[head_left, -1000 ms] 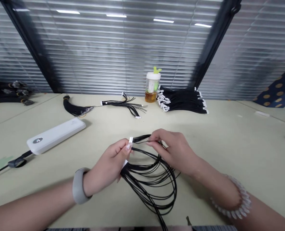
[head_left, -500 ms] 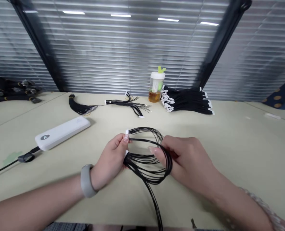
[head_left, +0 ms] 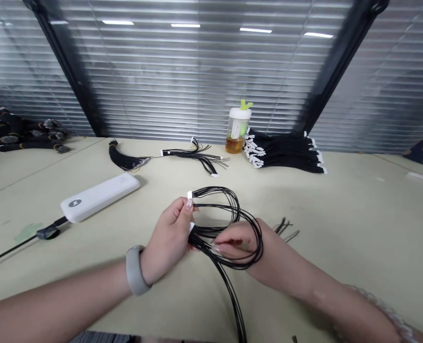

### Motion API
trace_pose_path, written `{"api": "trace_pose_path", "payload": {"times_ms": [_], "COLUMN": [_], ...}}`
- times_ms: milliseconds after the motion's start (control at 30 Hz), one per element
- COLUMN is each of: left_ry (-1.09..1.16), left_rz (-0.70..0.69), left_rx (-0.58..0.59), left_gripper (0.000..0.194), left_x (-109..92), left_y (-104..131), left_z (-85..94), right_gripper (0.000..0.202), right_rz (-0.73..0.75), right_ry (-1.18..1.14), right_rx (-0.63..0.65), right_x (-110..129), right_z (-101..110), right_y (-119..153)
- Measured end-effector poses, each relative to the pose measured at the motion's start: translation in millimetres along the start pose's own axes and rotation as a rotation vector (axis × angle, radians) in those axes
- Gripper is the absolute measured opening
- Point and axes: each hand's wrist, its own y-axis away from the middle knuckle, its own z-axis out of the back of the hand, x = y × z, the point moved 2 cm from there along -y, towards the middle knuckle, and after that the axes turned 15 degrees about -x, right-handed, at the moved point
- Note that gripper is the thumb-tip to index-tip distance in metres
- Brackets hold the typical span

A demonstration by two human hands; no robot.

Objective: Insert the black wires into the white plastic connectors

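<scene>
My left hand (head_left: 172, 226) is closed on the white connectors (head_left: 190, 195) of a black wire harness (head_left: 216, 232), thumb on top. From the connectors the thin wires bend round in loops to the right, and one bundle hangs down past the table's front edge. My right hand (head_left: 242, 245) reaches through the loops. Its thumb and fingertips are pinched at the wires just right of the lower connector; how many wires they hold I cannot make out. Loose wire ends (head_left: 286, 228) stick out behind the right wrist.
A white power bank (head_left: 100, 196) with a black cable lies on the left. Farther back are a black wire bundle (head_left: 124, 156), a branched harness (head_left: 195, 153), a cup of amber liquid (head_left: 236, 131) and a pile of black harnesses (head_left: 286, 150). More bundles (head_left: 22, 133) lie far left.
My right hand has moved left and down from the outer bend of the loops, through them, to the wires near the lower connector. The left hand keeps its hold. The view has shifted slightly.
</scene>
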Motion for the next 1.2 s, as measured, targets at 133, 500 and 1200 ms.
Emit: {"api": "trace_pose_path", "payload": {"times_ms": [133,500,1200], "left_ry": [-0.026,-0.035,-0.047], "left_rz": [0.000,0.031,0.083], "left_rx": [0.010,-0.008,0.179], "left_gripper": [0.030,0.031,0.039], "left_x": [0,1,8], "left_y": [1,-2,3], "left_z": [0.0,-0.2,-0.4], "right_gripper": [0.020,0.020,0.020], "right_rz": [0.064,0.213,-0.227], "right_ry": [0.120,0.658,-0.358], "right_rx": [-0.008,-0.221,-0.392], "right_x": [0,7,-15], "right_z": [-6,16,21], "right_y": [1,-5,-14]}}
